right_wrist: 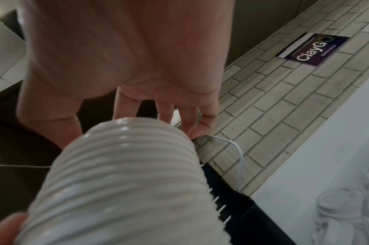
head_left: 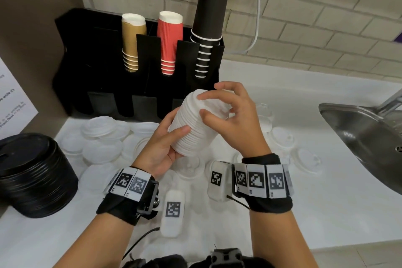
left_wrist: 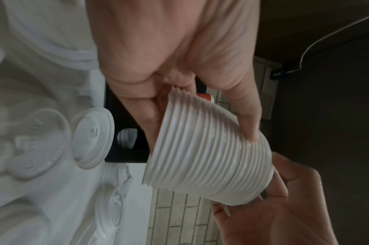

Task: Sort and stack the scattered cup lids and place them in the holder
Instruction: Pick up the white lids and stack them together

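Both wrists close in; left hand (head_left: 162,148) curled round tall ribbed stack of white plastic cup lids (head_left: 193,124), right hand (head_left: 230,115) pinching its top. I'd square the stack, then tip it upright over the black slotted holder (head_left: 104,54).

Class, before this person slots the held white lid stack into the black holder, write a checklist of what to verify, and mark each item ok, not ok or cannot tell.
1. Left hand grips the tall stack of white plastic lids: ok.
2. Right hand steadies the stack's top: ok.
3. Lids nested evenly: ok, ridges look regular.
4. Free lower slot in the black plastic holder: cannot tell, too dark.
5. All loose white lids gathered from the white counter: not ok.
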Available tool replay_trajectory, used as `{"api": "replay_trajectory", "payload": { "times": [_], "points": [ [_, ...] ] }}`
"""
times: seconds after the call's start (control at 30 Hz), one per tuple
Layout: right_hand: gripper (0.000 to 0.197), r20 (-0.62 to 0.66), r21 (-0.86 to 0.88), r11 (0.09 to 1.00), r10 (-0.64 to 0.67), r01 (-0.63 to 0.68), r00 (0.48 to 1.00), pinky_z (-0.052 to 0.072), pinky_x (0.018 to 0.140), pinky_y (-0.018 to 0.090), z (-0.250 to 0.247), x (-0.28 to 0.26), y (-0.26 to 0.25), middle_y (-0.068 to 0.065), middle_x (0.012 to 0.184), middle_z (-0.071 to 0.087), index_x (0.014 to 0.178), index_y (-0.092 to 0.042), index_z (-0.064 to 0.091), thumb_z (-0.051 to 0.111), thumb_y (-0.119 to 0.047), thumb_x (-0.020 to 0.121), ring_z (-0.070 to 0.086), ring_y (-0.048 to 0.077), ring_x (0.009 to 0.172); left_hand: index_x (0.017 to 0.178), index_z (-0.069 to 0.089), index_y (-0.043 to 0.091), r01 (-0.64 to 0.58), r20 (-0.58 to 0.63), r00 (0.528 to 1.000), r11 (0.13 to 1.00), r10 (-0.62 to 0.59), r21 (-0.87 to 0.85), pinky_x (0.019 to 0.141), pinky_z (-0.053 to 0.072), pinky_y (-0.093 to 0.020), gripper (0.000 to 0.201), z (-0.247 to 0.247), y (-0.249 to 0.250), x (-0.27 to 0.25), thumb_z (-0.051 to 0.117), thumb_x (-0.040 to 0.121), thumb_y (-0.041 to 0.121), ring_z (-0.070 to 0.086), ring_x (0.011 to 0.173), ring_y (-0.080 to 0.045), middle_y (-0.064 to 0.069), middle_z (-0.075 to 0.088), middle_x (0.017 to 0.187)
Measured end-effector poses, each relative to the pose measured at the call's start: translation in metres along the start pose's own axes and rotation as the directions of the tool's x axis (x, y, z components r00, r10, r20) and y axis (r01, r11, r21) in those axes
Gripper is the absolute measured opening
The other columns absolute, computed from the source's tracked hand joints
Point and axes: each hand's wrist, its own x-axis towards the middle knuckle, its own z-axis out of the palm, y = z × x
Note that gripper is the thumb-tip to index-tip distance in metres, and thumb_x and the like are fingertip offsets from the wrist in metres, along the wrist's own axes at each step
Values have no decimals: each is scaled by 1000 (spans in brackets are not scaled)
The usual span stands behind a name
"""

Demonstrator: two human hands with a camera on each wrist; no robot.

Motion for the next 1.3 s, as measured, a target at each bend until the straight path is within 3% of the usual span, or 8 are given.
{"api": "replay_trajectory", "payload": {
  "times": [0.27, 0.43, 0.57, 0.67, 0.77, 0.9, 1.2, 1.3],
  "points": [
    [38, -163, 83, 984, 172, -160, 972, 41, 95, 13, -31, 5, 40, -8, 125, 51, 117, -34, 56, 72, -32, 84, 50, 5, 117, 141, 47, 27, -9, -3, 1000, 999, 8, -51, 76, 59, -35, 111, -3, 4, 4, 97, 43, 42, 61, 120, -23, -2, 60, 135],
    [55, -315, -35, 642, 720, -766, 618, 39, 103, 40, -105, -7, 117, 14, 142, 40, 134, -25, 46, 65, -40, 85, 44, 31, 128, 138, 49, 28, -63, -6, 998, 995, 63, -79, 81, 59, -36, 102, -12, 9, 7, 95, 49, 42, 61, 121, -22, -1, 61, 135],
    [59, -381, -227, 282, 855, -932, 352, 20, 111, 47, -139, -17, 159, 19, 152, 24, 143, -22, 41, 54, -46, 91, 21, 39, 140, 134, 52, 29, -70, -17, 997, 993, 69, -94, 80, 59, -35, 74, -14, 7, 9, 85, 69, 37, 61, 121, -22, -1, 62, 134],
    [48, -280, -419, 257, 876, -871, 393, 27, 111, 44, -135, -31, 165, 14, 146, 41, 136, -18, 50, 47, -43, 95, 34, 36, 136, 136, 50, 28, -78, -1, 997, 993, 78, -89, 79, 59, -35, 52, -12, 6, 8, 60, 86, 25, 61, 121, -22, 1, 63, 132],
    [34, -206, -624, 259, 855, -737, 475, 48, 79, 27, -132, -36, 168, 7, 128, 59, 121, -20, 62, 63, -28, 88, 56, 28, 116, 136, 50, 29, -69, 11, 998, 995, 70, -78, 80, 59, -36, 56, -7, 6, 8, 66, 82, 28, 60, 122, -23, 0, 62, 134],
    [50, -175, -705, 278, 824, -653, 539, 42, 103, 30, -140, -41, 174, -3, 137, 53, 121, -28, 63, 78, -15, 74, 51, 24, 125, 137, 50, 29, -52, 15, 998, 997, 53, -58, 82, 59, -38, 86, -4, 6, 4, 89, 60, 37, 60, 123, -23, -2, 60, 137],
    [47, -303, -622, 233, 809, -748, 504, 45, 96, 40, -147, -33, 173, 19, 128, 54, 131, -18, 49, 64, -23, 86, 51, 38, 117, 141, 47, 28, -33, 17, 999, 998, 34, -61, 78, 59, -36, 105, -1, 7, -4, 95, 49, 43, 60, 122, -23, -1, 60, 136],
    [50, -282, -454, 350, 816, -819, 505, 43, 97, 45, -148, -16, 144, 21, 131, 49, 134, -26, 37, 53, -37, 88, 53, 38, 112, 143, 45, 28, -25, 11, 1000, 998, 25, -60, 78, 59, -36, 109, 1, 6, -5, 95, 48, 44, 60, 122, -23, -1, 59, 138]
  ]
}}
